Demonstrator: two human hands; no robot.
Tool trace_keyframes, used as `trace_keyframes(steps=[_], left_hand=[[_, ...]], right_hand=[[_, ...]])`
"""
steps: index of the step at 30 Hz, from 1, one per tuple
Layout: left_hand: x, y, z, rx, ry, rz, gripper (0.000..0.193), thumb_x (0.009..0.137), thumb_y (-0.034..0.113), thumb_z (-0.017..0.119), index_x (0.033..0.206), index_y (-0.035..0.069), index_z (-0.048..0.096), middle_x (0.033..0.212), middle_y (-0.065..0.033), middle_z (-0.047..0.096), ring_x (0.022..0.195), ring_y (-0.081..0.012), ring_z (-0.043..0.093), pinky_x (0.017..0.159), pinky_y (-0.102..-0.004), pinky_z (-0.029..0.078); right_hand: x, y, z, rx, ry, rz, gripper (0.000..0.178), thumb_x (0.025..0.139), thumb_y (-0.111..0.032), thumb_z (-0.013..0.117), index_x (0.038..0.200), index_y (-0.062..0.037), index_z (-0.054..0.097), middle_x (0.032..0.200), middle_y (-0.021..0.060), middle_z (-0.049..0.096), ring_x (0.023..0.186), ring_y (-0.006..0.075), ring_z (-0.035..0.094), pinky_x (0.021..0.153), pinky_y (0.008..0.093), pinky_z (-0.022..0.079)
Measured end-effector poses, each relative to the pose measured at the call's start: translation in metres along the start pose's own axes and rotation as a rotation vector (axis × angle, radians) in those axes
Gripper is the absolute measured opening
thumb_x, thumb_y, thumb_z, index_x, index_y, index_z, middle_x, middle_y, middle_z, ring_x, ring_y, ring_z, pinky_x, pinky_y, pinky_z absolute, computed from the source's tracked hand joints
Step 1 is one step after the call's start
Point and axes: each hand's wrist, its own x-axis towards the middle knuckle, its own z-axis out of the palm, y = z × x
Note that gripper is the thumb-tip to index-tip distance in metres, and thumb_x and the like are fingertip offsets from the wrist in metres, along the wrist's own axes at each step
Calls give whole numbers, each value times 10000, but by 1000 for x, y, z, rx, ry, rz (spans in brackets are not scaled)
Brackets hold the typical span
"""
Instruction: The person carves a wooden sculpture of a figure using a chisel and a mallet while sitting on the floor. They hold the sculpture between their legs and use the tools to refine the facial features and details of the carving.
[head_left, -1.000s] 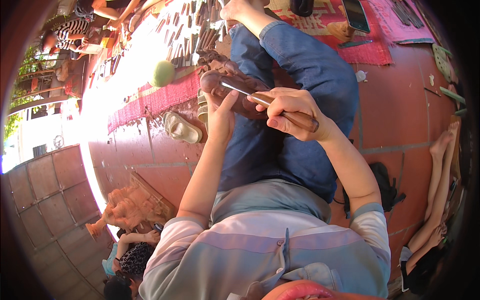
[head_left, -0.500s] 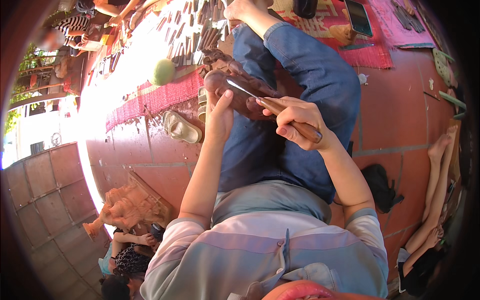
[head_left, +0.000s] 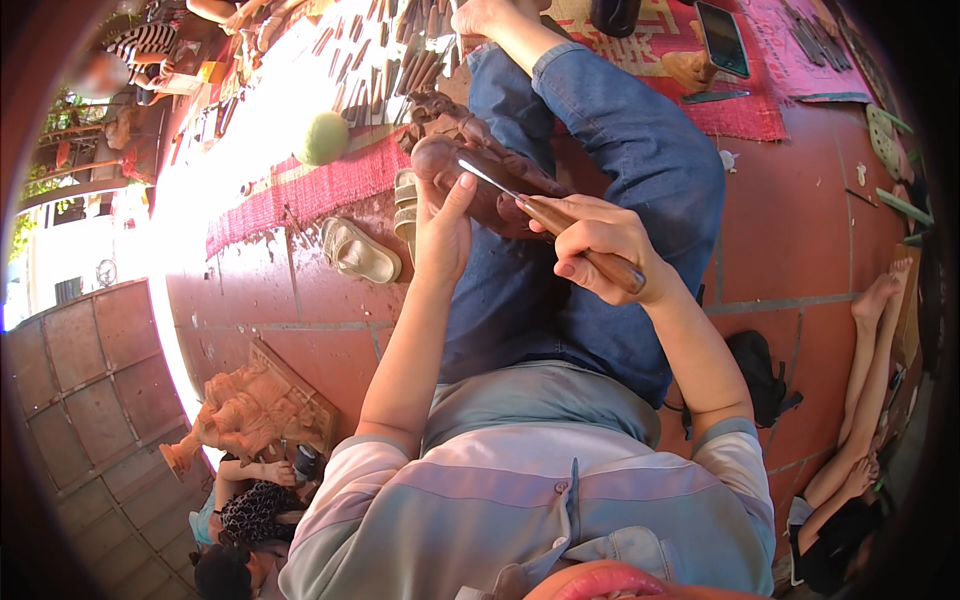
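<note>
A dark brown wood carving (head_left: 508, 211) with a rounded knob at its left end rests over my crossed, jeans-clad legs. My left hand (head_left: 443, 232) grips it from the near left, thumb up beside the blade, most fingers hidden behind the wood. In my right hand (head_left: 608, 248) is a carving knife (head_left: 585, 243) with a brown wooden handle, the fingers wrapped round it. Its bright narrow blade points up and left, lying along the carving near the knob and close to my left thumb. Whether the edge bites into the wood I cannot tell.
Many carving tools (head_left: 385, 75) lie in glare on a red mat beside a pale green ball-shaped thing (head_left: 322, 138). Sandals (head_left: 360, 250) stand on the tiles. A phone (head_left: 722, 40) leans at upper right. An orange-brown carved figure (head_left: 250, 410) lies lower left. Other people sit around.
The whole view has shifted slightly. My hands, the knife and the carving keep nearly the same places relative to each other.
</note>
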Motion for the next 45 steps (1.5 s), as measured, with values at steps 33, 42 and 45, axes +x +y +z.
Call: trace_keyframes(steps=[33, 42, 45], left_hand=[[-3, 0, 4, 127, 6, -3, 566, 848, -11, 557, 1348, 56, 298, 1299, -99, 417, 1244, -222, 380, 1076, -373, 262], [1, 2, -6, 63, -52, -27, 522, 859, 24, 537, 1339, 35, 335, 1299, -119, 453, 1242, -253, 405, 1086, -409, 269], [1, 2, -7, 45, -49, -12, 507, 872, 42, 538, 1338, 34, 338, 1300, -115, 451, 1243, -248, 402, 1086, -408, 267]], right_hand=[[38, -10, -34, 80, -212, 124, 148, 791, -139, 692, 758, -47, 581, 760, 100, 624, 750, 243, 606, 744, 346, 489], [11, -4, -27, 320, 78, 61, 209, 847, -195, 642, 777, -9, 576, 1139, 231, 614, 938, 254, 640, 849, 372, 484], [7, 6, -17, 221, 78, 13, 200, 841, -193, 649, 769, -17, 585, 1110, 198, 634, 919, 246, 643, 816, 359, 500]])
